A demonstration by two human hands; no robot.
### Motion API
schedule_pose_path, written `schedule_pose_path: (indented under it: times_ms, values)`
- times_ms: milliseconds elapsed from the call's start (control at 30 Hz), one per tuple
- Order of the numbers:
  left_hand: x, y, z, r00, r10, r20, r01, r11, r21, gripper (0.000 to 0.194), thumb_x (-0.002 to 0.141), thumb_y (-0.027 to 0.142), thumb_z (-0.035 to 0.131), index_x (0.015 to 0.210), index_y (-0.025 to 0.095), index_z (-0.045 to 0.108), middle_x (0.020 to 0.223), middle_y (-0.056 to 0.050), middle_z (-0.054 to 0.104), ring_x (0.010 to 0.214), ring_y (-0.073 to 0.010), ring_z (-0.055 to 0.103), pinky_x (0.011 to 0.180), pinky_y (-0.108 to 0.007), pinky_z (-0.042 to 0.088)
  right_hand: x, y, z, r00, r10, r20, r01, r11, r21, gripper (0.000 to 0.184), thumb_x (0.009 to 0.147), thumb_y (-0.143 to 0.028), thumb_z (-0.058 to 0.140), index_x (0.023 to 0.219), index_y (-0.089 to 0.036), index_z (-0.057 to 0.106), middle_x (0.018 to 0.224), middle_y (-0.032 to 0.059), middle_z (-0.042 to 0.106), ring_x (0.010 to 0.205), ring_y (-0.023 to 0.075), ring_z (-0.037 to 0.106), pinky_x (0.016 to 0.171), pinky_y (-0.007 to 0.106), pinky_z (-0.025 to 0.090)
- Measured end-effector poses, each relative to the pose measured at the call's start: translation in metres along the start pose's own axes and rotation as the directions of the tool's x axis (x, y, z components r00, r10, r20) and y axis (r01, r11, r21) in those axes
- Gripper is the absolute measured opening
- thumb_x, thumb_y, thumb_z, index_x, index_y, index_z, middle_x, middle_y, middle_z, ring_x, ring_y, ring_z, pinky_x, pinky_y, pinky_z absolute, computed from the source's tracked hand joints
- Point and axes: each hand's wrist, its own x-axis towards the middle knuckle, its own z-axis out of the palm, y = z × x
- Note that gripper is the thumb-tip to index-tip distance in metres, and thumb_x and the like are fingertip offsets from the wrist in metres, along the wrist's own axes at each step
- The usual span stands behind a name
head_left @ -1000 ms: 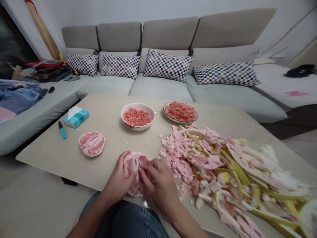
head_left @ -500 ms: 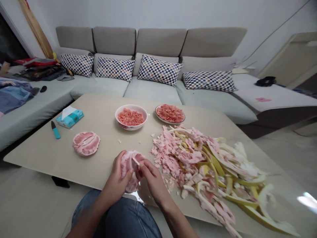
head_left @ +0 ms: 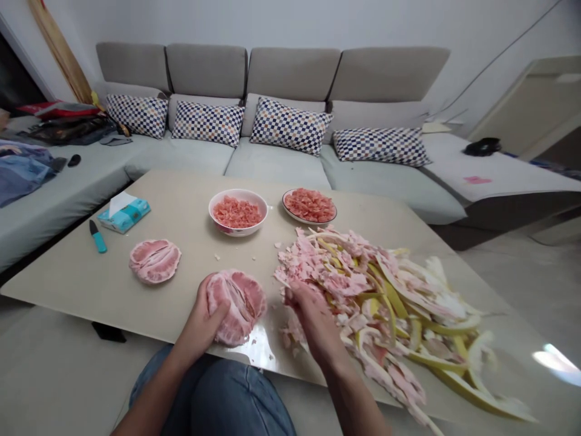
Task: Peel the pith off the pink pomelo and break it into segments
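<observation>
My left hand (head_left: 206, 315) grips a peeled pink pomelo half (head_left: 236, 307) from its left side, the thumb on its cut face. A split runs between the segments at its middle. At the near edge of the peel heap, my right hand (head_left: 311, 312) is closed, with a thin white strip (head_left: 281, 280) poking out past the fingertips. Whether that strip is pith or a small tool, I cannot tell. The heap of pomelo peel and pink membrane (head_left: 345, 281) spreads beside and beyond this hand. Another peeled pomelo half (head_left: 155, 261) lies further left on the table.
Pink pulp fills a white bowl (head_left: 238, 230) and a dark-rimmed plate (head_left: 310, 206) on the table's far side. A turquoise-handled knife (head_left: 98, 240) lies near a tissue pack (head_left: 123, 214) at left. Beyond the table (head_left: 181, 212) stands a sofa (head_left: 276, 163) with checked cushions.
My right hand has moved away from the pomelo half, rightward to the peel heap, with the white strip in its fingers. The half now turns its cut face more towards me.
</observation>
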Motion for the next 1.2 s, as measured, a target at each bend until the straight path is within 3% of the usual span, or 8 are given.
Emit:
schedule_pose_path:
  times_ms: [167, 267, 367, 467, 567, 733, 1000, 1200]
  values:
    - [0.002, -0.002, -0.001, 1.0, -0.012, 0.018, 0.012, 1.0, -0.023, 0.067, 0.077, 0.042, 0.074, 0.135, 0.019, 0.049, 0.142, -0.014, 0.055, 0.136, -0.028, 0.049, 0.118, -0.04, 0.031, 0.013, 0.01, -0.031, 0.984, -0.136, -0.114, 0.092, 0.939, -0.332, 0.04, 0.087, -0.056, 0.056, 0.068, -0.022, 0.054, 0.065, -0.0007, 0.051, 0.064, 0.0178, 0.048, 0.061, 0.029, 0.041]
    - [0.004, -0.004, -0.001, 1.0, -0.025, 0.013, 0.025, 0.998, -0.05, 0.067, 0.078, 0.042, 0.074, 0.135, 0.019, 0.049, 0.141, -0.014, 0.056, 0.135, -0.0283, 0.05, 0.118, -0.04, 0.032, 0.018, 0.018, -0.04, 0.932, -0.325, -0.157, 0.193, 0.816, -0.545, 0.027, 0.087, -0.043, 0.058, 0.097, -0.02, 0.068, 0.087, 0.0065, 0.063, 0.08, 0.0226, 0.058, 0.074, 0.035, 0.048]
    - [0.005, -0.004, -0.003, 0.999, -0.021, 0.041, 0.023, 0.999, -0.043, 0.066, 0.081, 0.044, 0.072, 0.137, 0.018, 0.048, 0.141, -0.013, 0.056, 0.134, -0.0277, 0.051, 0.117, -0.039, 0.033, 0.015, 0.024, -0.033, 0.884, -0.454, -0.113, 0.292, 0.724, -0.625, 0.028, 0.092, -0.031, 0.051, 0.112, -0.02, 0.066, 0.105, 0.011, 0.066, 0.099, 0.0256, 0.061, 0.089, 0.042, 0.048]
    - [0.006, -0.002, -0.004, 0.998, -0.009, 0.068, 0.01, 1.0, -0.019, 0.063, 0.085, 0.046, 0.067, 0.137, 0.018, 0.047, 0.143, -0.013, 0.054, 0.135, -0.0264, 0.05, 0.116, -0.037, 0.034, 0.004, 0.024, -0.01, 0.912, -0.41, 0.023, 0.352, 0.753, -0.555, 0.026, 0.096, -0.029, 0.048, 0.116, -0.022, 0.064, 0.115, 0.0107, 0.066, 0.105, 0.024, 0.062, 0.093, 0.041, 0.05]
    - [0.007, -0.001, -0.004, 0.998, 0.006, 0.064, -0.006, 1.0, -0.01, 0.061, 0.085, 0.045, 0.068, 0.136, 0.018, 0.048, 0.144, -0.013, 0.054, 0.136, -0.0264, 0.049, 0.116, -0.036, 0.034, -0.003, 0.022, 0.019, 0.921, -0.355, 0.16, 0.385, 0.77, -0.509, 0.036, 0.092, -0.031, 0.059, 0.126, -0.021, 0.057, 0.125, 0.0124, 0.062, 0.113, 0.0261, 0.06, 0.098, 0.044, 0.05]
    - [0.004, 0.003, 0.003, 0.998, 0.024, 0.06, -0.025, 0.999, 0.02, 0.057, 0.088, 0.044, 0.063, 0.137, 0.02, 0.046, 0.143, -0.011, 0.053, 0.137, -0.0257, 0.047, 0.118, -0.036, 0.032, 0.005, 0.018, 0.047, 0.902, -0.368, 0.224, 0.429, 0.72, -0.546, 0.046, 0.091, -0.026, 0.061, 0.135, -0.018, 0.048, 0.129, 0.0168, 0.06, 0.118, 0.0289, 0.058, 0.101, 0.047, 0.05]
    - [0.0, 0.01, 0.012, 0.997, 0.034, 0.063, -0.044, 0.986, 0.158, 0.055, 0.089, 0.039, 0.057, 0.138, 0.018, 0.041, 0.147, -0.013, 0.049, 0.14, -0.0259, 0.044, 0.12, -0.042, 0.03, 0.016, 0.015, 0.049, 0.842, -0.418, 0.342, 0.538, 0.593, -0.599, 0.035, 0.099, -0.021, 0.046, 0.132, -0.01, 0.05, 0.112, 0.0178, 0.065, 0.102, 0.0276, 0.064, 0.089, 0.044, 0.056]
    - [-0.004, 0.01, 0.011, 0.993, 0.039, 0.11, -0.063, 0.974, 0.216, 0.053, 0.092, 0.036, 0.051, 0.139, 0.016, 0.039, 0.146, -0.015, 0.049, 0.139, -0.0251, 0.045, 0.12, -0.043, 0.03, 0.015, 0.008, 0.045, 0.838, -0.336, 0.43, 0.541, 0.41, -0.734, 0.038, 0.098, -0.018, 0.045, 0.13, -0.001, 0.053, 0.102, 0.0201, 0.067, 0.091, 0.0282, 0.067, 0.08, 0.04, 0.058]
